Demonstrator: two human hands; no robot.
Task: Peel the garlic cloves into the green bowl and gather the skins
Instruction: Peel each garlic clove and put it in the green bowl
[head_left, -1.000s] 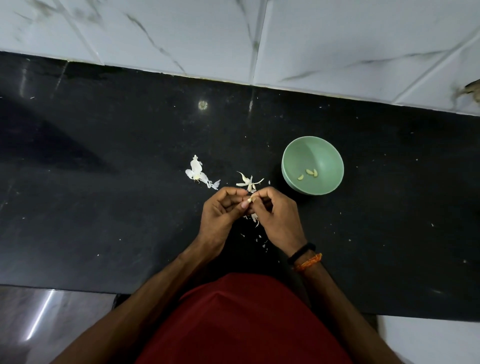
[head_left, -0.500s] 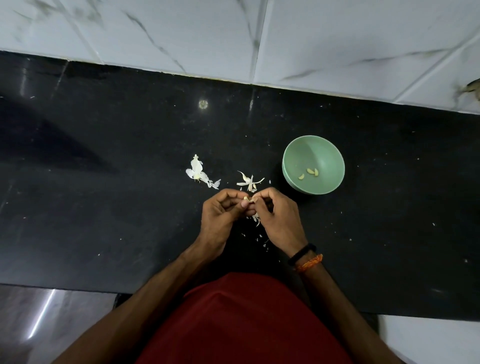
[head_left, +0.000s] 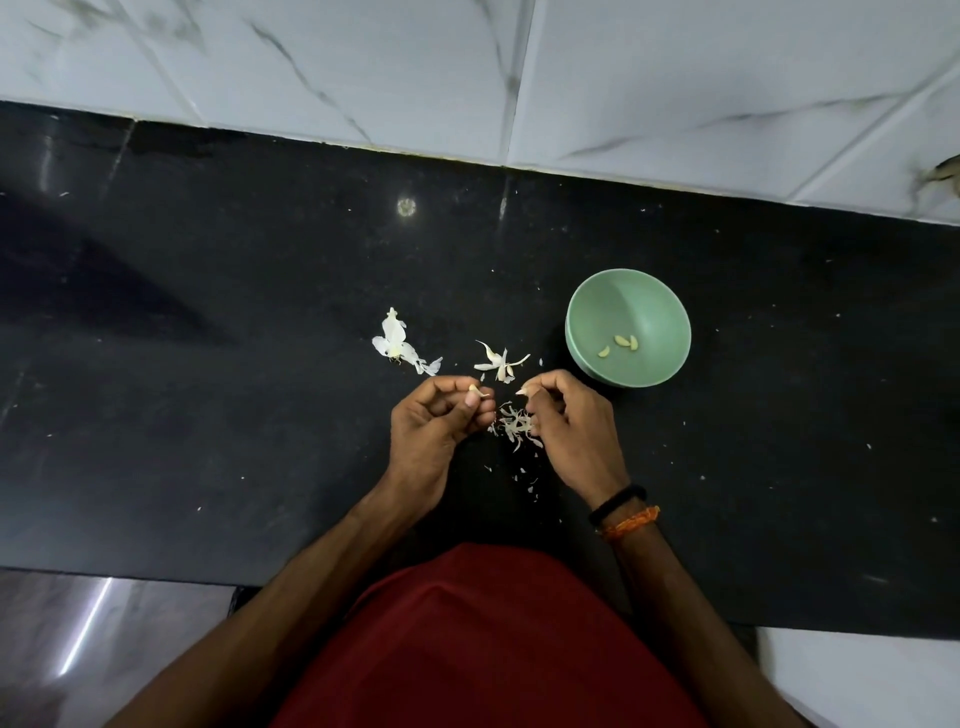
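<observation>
My left hand (head_left: 434, 423) pinches a small garlic clove (head_left: 476, 389) between thumb and fingers. A short gap to the right, my right hand (head_left: 569, 423) has its fingers curled, and a pale bit of skin (head_left: 521, 391) shows at its fingertips. Below the gap lies a small heap of peeled skins (head_left: 514, 426) on the black counter. The green bowl (head_left: 644, 301) stands just right of and beyond my right hand, with three peeled cloves (head_left: 621, 344) in it.
Two more clumps of white skins lie beyond my hands, one (head_left: 397, 343) to the left and one (head_left: 500, 359) in the middle. Tiny flakes (head_left: 527, 480) trail toward me. A white marble-tiled wall (head_left: 467, 78) backs the counter, whose front edge (head_left: 156, 574) is near my body.
My hands, joined on the clove before, have drawn apart. The left keeps the clove, the right has pulled away to the right with a bit of skin. The skin heap now shows between them.
</observation>
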